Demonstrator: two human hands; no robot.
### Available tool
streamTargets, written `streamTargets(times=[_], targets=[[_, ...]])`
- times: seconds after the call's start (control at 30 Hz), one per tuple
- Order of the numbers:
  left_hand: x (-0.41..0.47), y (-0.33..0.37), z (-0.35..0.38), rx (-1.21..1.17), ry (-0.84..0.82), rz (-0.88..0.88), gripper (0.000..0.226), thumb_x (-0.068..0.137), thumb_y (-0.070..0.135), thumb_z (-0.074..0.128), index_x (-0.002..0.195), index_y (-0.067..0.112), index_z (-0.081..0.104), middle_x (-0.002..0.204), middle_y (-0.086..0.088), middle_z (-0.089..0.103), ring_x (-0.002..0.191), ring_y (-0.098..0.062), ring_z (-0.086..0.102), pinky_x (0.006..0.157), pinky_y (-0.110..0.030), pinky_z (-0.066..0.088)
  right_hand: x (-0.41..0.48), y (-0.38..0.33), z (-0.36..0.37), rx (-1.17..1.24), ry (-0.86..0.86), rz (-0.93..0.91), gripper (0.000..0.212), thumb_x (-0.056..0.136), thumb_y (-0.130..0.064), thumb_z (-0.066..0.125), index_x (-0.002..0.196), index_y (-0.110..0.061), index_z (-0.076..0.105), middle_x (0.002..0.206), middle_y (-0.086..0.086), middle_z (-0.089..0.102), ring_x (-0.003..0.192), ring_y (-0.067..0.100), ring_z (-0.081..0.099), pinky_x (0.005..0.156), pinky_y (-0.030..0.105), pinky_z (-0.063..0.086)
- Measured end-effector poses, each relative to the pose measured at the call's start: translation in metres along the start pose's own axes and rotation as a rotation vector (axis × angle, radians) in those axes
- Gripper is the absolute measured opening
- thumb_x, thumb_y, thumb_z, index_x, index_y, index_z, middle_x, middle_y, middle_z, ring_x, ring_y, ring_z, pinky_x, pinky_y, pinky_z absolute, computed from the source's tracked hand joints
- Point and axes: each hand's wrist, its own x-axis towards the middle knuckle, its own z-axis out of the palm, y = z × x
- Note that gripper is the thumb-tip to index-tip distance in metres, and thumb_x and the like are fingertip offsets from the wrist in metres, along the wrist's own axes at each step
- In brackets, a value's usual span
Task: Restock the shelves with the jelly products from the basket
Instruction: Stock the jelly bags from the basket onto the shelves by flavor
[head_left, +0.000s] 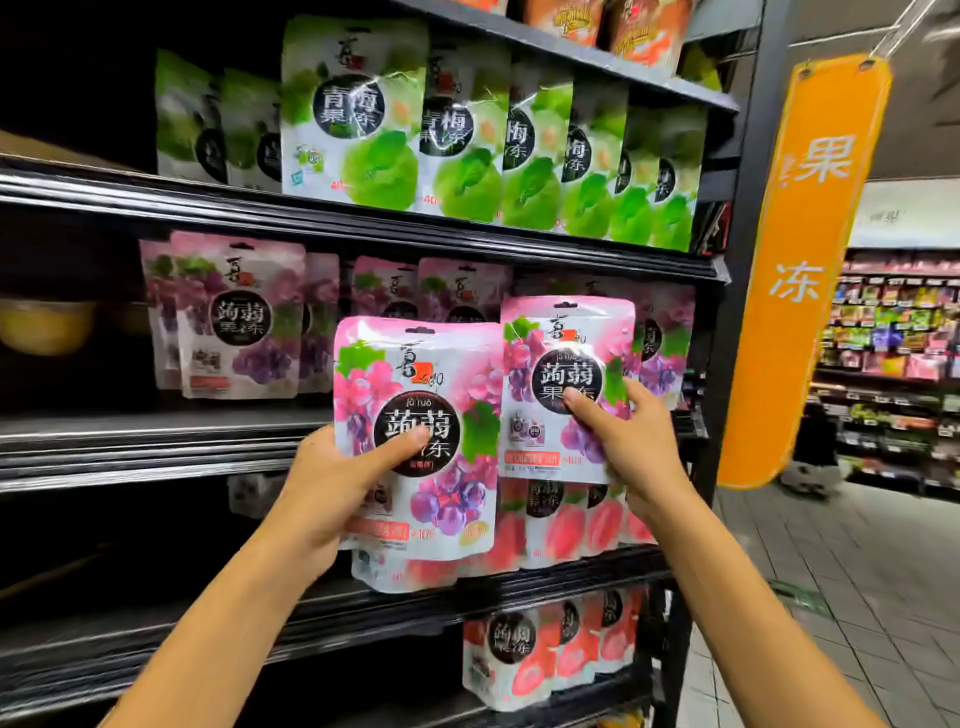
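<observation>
My left hand (332, 488) grips a pink grape jelly pouch (447, 374) by its lower left side, thumb across the front, held up in front of the shelves. My right hand (628, 441) holds a second grape jelly pouch (550, 332) further right and higher, thumb on its black label, level with the middle shelf (156, 421). More grape pouches (239, 317) stand upright on that shelf behind. The basket is out of sight.
Green plum jelly pouches (467, 135) fill the shelf above. Peach pouches (571, 525) stand on the shelf below, strawberry ones (550, 649) lower still. An orange hanging sign (810, 260) juts out at the shelf's right end. A tiled aisle (841, 597) runs to the right.
</observation>
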Motion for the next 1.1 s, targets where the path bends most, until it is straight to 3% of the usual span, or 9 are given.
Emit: streamTargets(times=[0.07,0.27,0.47,0.6,0.7,0.8,0.87,0.97,1.1], targets=[[0.005,-0.005,0.011,0.015,0.004,-0.006,0.045,0.051,0.047,0.085,0.093,0.033,0.075,0.09,-0.002,0.078,0.074,-0.016,0.074,0.055,-0.027,0.052,0.017,-0.002,-0.001,0.001,-0.02,-0.009,0.032,0.082,-0.026,0.078,0.1,-0.03,0.052,0.058,0.003,0.066,0.037,0.004,0.049,0.037,0.015,0.037],[0.013,-0.019,0.031,0.055,0.081,-0.019,0.043,0.051,0.047,0.084,0.09,0.034,0.074,0.085,-0.001,0.077,0.07,-0.015,0.074,0.052,-0.03,0.053,0.066,0.0,0.008,0.062,-0.08,-0.026,0.014,0.085,-0.018,0.075,0.088,-0.012,0.063,0.055,0.005,0.067,0.037,0.007,0.051,0.035,0.015,0.035],[0.011,-0.019,0.037,0.072,0.125,-0.004,0.043,0.052,0.045,0.088,0.091,0.033,0.073,0.088,-0.004,0.077,0.072,-0.023,0.075,0.055,-0.037,0.056,0.097,0.013,0.021,0.091,-0.079,-0.074,0.033,0.081,-0.019,0.079,0.102,0.001,0.061,0.057,0.004,0.068,0.04,0.008,0.055,0.039,0.018,0.041],[0.01,-0.017,0.038,0.108,0.153,0.003,0.043,0.055,0.048,0.085,0.093,0.034,0.072,0.088,-0.003,0.077,0.073,-0.024,0.075,0.057,-0.041,0.058,0.103,0.023,0.028,-0.013,-0.079,-0.106,0.053,0.076,-0.029,0.083,0.116,-0.006,0.056,0.104,0.019,0.07,0.084,0.028,0.065,0.069,0.04,0.055],[0.009,-0.016,0.039,0.119,0.176,0.011,0.047,0.049,0.052,0.085,0.09,0.036,0.072,0.086,-0.002,0.077,0.069,-0.021,0.074,0.053,-0.035,0.055,0.103,0.031,0.024,-0.047,-0.115,-0.186,0.044,0.077,-0.028,0.083,0.108,-0.009,0.057,0.095,0.019,0.072,0.066,0.017,0.067,0.052,0.028,0.05],[0.008,-0.016,0.038,0.111,0.185,0.03,0.048,0.046,0.05,0.09,0.089,0.035,0.073,0.086,-0.003,0.077,0.07,-0.023,0.075,0.057,-0.037,0.056,0.1,0.032,0.012,-0.206,-0.163,-0.187,0.053,0.075,-0.038,0.082,0.109,-0.008,0.056,0.101,0.009,0.07,0.089,0.023,0.067,0.08,0.046,0.057],[0.008,-0.016,0.039,0.1,0.186,0.038,0.05,0.044,0.052,0.087,0.088,0.035,0.073,0.086,-0.004,0.077,0.073,-0.024,0.075,0.06,-0.041,0.058,0.098,0.031,0.003,-0.302,-0.176,-0.215,0.045,0.074,-0.037,0.082,0.101,-0.01,0.058,0.098,0.003,0.069,0.093,0.023,0.066,0.087,0.044,0.054],[0.008,-0.018,0.042,0.083,0.194,0.041,0.046,0.046,0.046,0.087,0.089,0.033,0.074,0.088,-0.004,0.077,0.075,-0.025,0.074,0.067,-0.045,0.057,0.097,0.031,-0.011,-0.428,-0.184,-0.277,0.028,0.076,-0.029,0.082,0.089,-0.012,0.063,0.077,-0.004,0.065,0.075,0.015,0.063,0.068,0.018,0.048],[0.008,-0.022,0.048,0.066,0.18,0.041,0.047,0.051,0.033,0.092,0.093,0.023,0.074,0.091,-0.005,0.077,0.08,-0.022,0.074,0.072,-0.04,0.056,0.1,0.03,-0.022,-0.488,-0.187,-0.272,0.028,0.074,-0.024,0.084,0.089,-0.023,0.061,0.055,-0.01,0.044,0.05,0.006,0.041,0.051,0.014,0.036]])
